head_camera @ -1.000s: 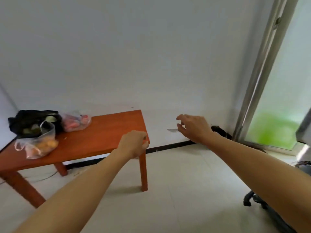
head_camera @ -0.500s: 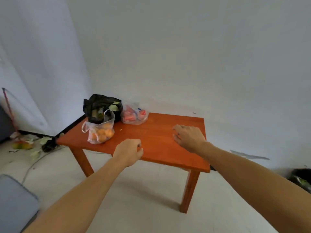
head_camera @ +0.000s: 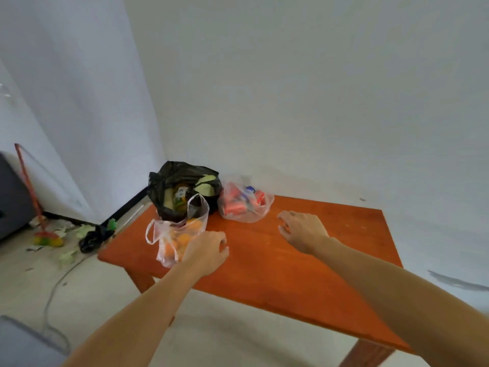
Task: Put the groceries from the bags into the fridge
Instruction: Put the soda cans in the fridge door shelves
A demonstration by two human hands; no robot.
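Note:
Three bags stand at the far left end of an orange wooden table (head_camera: 304,263). A black bag (head_camera: 182,186) holds greens and a jar. To its right, a clear bag (head_camera: 244,203) is filled with red packets. A clear bag of oranges (head_camera: 172,237) sits in front of the black one. My left hand (head_camera: 205,251) hovers just right of the orange bag with loosely curled fingers, holding nothing. My right hand (head_camera: 301,230) is over the table near the red-packet bag, fingers relaxed and empty. No fridge is in view.
White walls meet in a corner behind the table. On the floor at left lie a red-handled broom (head_camera: 29,192), leaf scraps, a small black bag (head_camera: 91,238) and a cable (head_camera: 54,290). A dark grey object (head_camera: 12,197) stands at the far left.
My view has swung left and closer to the table, bringing the bags to the middle. Both hands have moved over the tabletop toward the bags.

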